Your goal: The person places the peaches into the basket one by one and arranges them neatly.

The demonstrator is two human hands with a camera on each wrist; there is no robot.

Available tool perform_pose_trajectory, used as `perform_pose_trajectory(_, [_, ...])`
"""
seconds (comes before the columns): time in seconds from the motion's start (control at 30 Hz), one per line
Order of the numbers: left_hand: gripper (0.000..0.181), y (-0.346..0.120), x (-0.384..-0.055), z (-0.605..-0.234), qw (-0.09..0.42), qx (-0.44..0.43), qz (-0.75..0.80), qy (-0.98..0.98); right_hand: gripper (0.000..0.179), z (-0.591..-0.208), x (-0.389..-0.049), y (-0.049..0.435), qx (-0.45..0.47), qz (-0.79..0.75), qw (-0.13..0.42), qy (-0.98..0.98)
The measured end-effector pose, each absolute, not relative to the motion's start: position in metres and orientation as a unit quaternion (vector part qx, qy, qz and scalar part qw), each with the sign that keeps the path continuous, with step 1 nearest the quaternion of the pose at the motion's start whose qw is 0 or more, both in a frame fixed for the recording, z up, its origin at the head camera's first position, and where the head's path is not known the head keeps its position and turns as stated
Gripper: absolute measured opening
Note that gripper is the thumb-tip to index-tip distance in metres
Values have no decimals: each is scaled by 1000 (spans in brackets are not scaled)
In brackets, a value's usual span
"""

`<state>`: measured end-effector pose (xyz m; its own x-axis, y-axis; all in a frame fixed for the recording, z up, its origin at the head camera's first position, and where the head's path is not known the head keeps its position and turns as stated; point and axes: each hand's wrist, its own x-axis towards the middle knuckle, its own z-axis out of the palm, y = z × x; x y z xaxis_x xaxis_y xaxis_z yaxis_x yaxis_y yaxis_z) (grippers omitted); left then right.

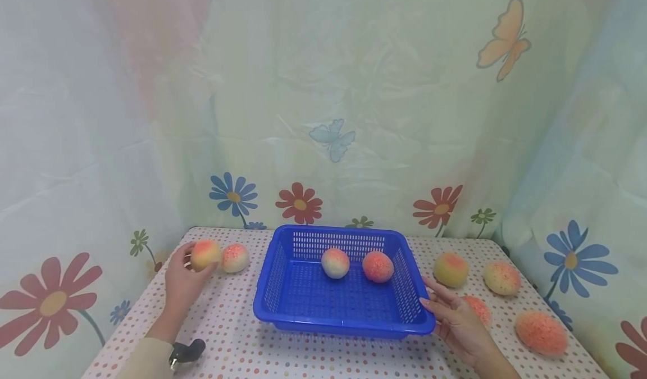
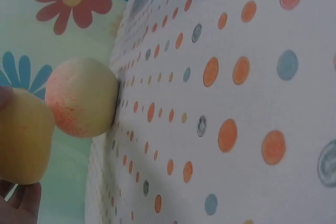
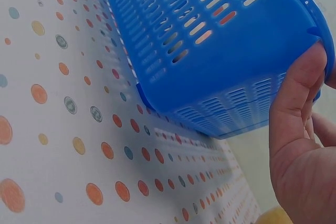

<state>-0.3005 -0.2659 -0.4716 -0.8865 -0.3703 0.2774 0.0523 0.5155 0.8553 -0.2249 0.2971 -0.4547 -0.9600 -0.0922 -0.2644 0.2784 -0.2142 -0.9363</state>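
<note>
At the left, my left hand [image 1: 181, 281] grips a yellow peach with a red top [image 1: 205, 254], thumb on one side and fingers on the other. In the left wrist view this peach [image 2: 25, 137] is held off the dotted cloth. Right beside it, a pale peach with a red blush [image 1: 235, 258] rests on the table. My right hand [image 1: 457, 324] pinches the right rim of a blue plastic basket [image 1: 341, 327], near its front corner. Inside the basket lie a pale peach with a pink top [image 1: 335, 263] and a redder peach [image 1: 378, 266].
Right of the basket are a yellow peach [image 1: 451, 269], a speckled one [image 1: 502, 278], a red one [image 1: 477, 310] partly behind my right hand, and a large red one [image 1: 542, 333]. A dotted cloth [image 1: 227, 317] covers the table; a flowered curtain [image 1: 328, 87] hangs behind.
</note>
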Motion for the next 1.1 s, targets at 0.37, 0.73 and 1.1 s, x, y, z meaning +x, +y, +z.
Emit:
perform_pose_trajectory(0.37, [79, -250, -301, -458, 216, 45, -478, -850, 70, -453, -224, 296, 80, -774, 119, 617])
perform_pose_trajectory(0.73, [79, -234, -304, -444, 182, 3, -491, -852, 71, -452, -224, 296, 81, -771, 120, 620])
perform_pose_trajectory(1.1, [81, -221, -311, -433, 147, -50, -500, -852, 73, -453, -224, 295, 79, -769, 120, 622])
